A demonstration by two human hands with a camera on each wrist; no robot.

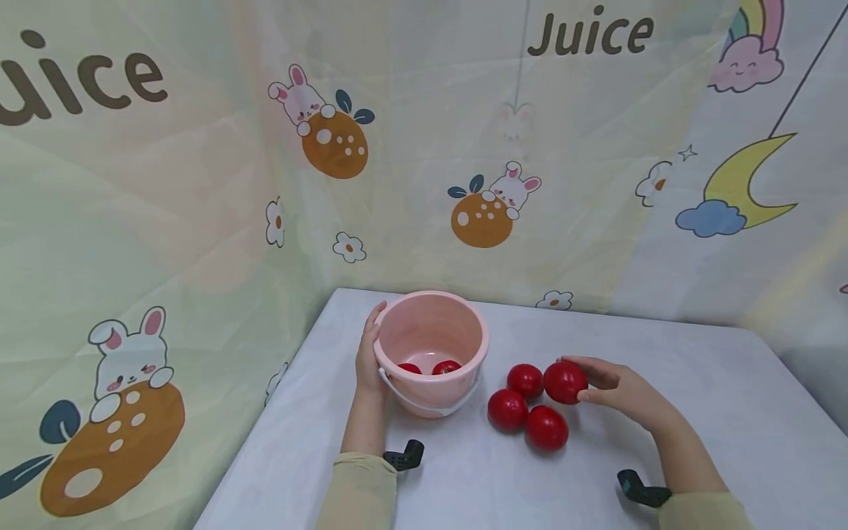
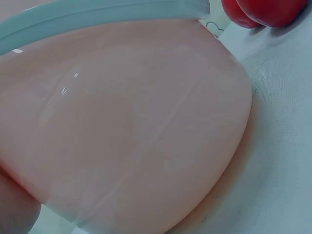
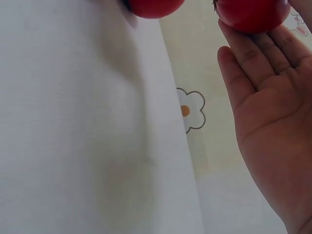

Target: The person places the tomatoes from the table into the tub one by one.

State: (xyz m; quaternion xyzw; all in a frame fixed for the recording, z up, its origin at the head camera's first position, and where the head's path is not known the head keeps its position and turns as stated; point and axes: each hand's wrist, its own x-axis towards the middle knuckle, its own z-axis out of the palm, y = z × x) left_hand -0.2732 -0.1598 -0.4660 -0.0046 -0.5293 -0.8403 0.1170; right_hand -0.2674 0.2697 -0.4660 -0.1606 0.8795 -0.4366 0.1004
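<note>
A pink bucket (image 1: 432,324) with a pale handle stands on the table, and two tomatoes (image 1: 447,366) lie inside it. My left hand (image 1: 368,361) holds the bucket at its left side, fingertips up by the rim; in the left wrist view the bucket wall (image 2: 126,117) fills most of the picture. To the right of the bucket, my right hand (image 1: 619,386) grips a tomato (image 1: 565,381) between thumb and fingers. The right wrist view shows this tomato (image 3: 253,12) at the fingertips, with a bit of green stem at its side.
Three more tomatoes sit close together between bucket and right hand: one at the back (image 1: 525,380), one at the left (image 1: 507,410) and one in front (image 1: 546,428). A white cloth covers the table (image 1: 477,486). Printed curtains (image 1: 411,221) hang behind it and at the left.
</note>
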